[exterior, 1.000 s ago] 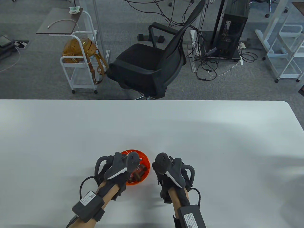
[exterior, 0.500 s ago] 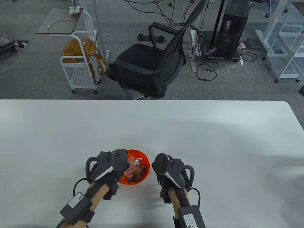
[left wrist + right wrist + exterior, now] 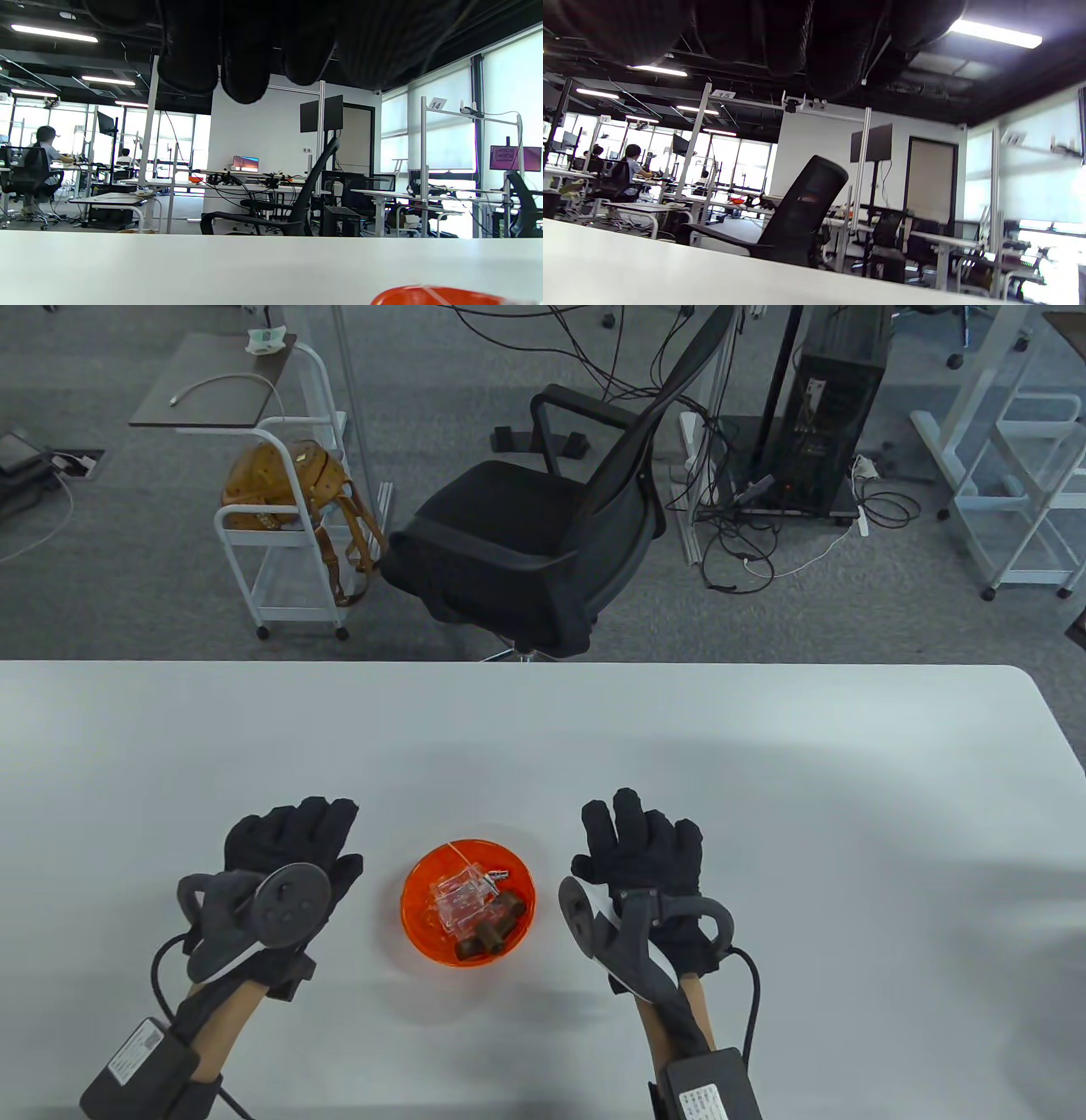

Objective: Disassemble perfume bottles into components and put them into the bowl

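1. Neither grip holds anything: left hand [image 3: 293, 848] and right hand [image 3: 645, 857] lie spread flat on the white tabletop [image 3: 764, 780].
2. Clear glass bottle pieces [image 3: 462, 899] and brown caps [image 3: 496, 920] sit in the round orange plastic bowl [image 3: 416, 912]; disassembly looks finished.
3. Half a second earlier, the left hand hovered over the bowl.

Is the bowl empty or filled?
Filled. The bowl holds clear bottle pieces and brown caps. Both hands, left and right, lie flat on the table beside it, holding nothing.
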### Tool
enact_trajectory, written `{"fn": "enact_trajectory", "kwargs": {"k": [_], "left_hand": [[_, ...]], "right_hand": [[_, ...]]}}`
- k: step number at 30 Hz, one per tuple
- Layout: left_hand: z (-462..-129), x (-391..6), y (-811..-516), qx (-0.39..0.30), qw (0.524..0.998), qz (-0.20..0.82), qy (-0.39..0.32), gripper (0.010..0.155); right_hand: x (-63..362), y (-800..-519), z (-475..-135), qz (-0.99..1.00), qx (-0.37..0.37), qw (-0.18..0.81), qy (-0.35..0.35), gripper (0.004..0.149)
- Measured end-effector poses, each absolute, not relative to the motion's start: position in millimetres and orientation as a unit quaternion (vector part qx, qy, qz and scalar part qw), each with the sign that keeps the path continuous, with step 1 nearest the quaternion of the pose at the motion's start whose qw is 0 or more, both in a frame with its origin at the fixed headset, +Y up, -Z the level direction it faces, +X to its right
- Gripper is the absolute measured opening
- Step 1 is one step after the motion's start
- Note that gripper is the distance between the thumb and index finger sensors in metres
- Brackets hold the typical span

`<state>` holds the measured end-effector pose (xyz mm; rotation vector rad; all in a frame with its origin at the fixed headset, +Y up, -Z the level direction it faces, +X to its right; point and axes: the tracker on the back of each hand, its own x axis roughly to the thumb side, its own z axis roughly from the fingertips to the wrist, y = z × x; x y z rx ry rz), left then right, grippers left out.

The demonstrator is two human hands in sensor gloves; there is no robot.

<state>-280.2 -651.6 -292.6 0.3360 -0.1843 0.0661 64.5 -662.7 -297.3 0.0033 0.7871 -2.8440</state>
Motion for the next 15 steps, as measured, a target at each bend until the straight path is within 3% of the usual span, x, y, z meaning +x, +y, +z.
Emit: {"fn": "enact_trajectory", "kwargs": {"k": [7, 15], "left_hand": [[-284, -308, -673, 0.174, 0.981, 0.044, -0.073, 0.069], [-287, -314, -690, 0.133, 0.989, 0.029, -0.063, 0.07]], "right_hand": [[79, -682, -303, -0.946, 0.012, 0.179, 0.269, 0.068], [89, -698, -306, -0.949, 0.012, 0.201, 0.242, 0.069]]}}
